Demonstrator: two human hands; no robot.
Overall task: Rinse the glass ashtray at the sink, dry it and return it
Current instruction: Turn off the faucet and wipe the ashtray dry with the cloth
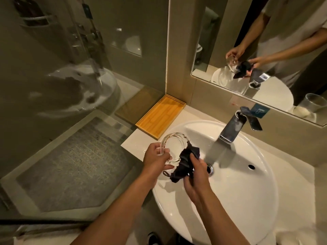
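One clear ribbed glass ashtray, tilted, dark cloth against its rim.

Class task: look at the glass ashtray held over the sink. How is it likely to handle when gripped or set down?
The glass ashtray looks thick and rigid, so probably heavy for its size. The left hand pinches only its rim; smooth, possibly wet glass may slip. Dropped on the sink, it could chip.
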